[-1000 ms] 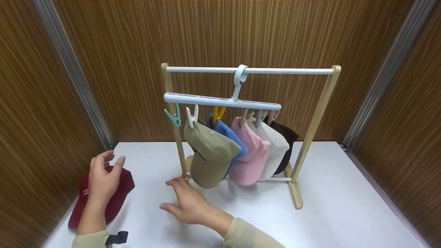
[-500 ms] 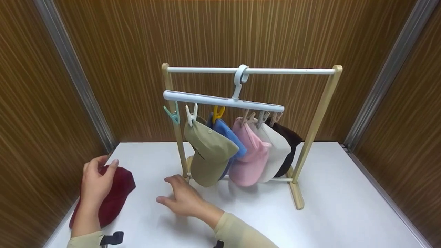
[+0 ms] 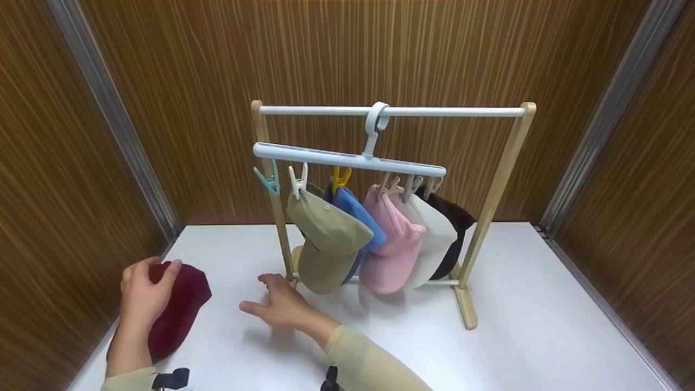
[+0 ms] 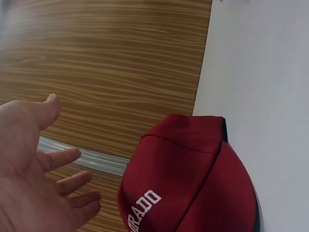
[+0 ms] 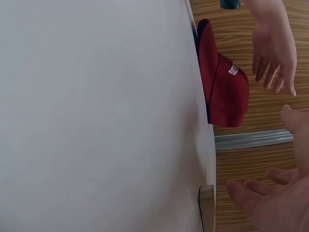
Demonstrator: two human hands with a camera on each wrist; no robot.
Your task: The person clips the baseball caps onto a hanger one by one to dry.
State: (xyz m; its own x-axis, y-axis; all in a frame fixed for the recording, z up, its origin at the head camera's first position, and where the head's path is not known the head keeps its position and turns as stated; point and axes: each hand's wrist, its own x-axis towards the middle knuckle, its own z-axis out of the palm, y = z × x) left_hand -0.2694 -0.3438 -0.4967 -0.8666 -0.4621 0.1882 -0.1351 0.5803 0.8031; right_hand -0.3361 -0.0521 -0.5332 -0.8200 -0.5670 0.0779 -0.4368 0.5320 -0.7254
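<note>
A dark red baseball cap (image 3: pixel 182 309) with white lettering lies on the white table at the left. My left hand (image 3: pixel 142 296) is over it in the head view, thumb spread from the fingers; the left wrist view shows a gap between that hand and the cap (image 4: pixel 193 169). To the right my right hand (image 3: pixel 285 304) hovers above the table with fingers apart, holding nothing, near the foot of the rack. Close by hangs a khaki cap (image 3: pixel 328 239), gripped by a white clip (image 3: pixel 298 180). A teal clip (image 3: pixel 269 179) at the hanger's left end holds nothing.
The wooden rack (image 3: pixel 502 190) carries a pale blue hanger (image 3: pixel 347 158), tilted down to the right. Blue (image 3: pixel 361 214), pink (image 3: pixel 388 255), white (image 3: pixel 434 233) and black caps (image 3: pixel 456 217) hang clipped from it. Wood-grain walls (image 3: pixel 326 49) enclose the table (image 3: pixel 532 304).
My left hand has moved left and down over the red cap. The right hand has shifted slightly left. The hanger has swung a little, its right end moving outward.
</note>
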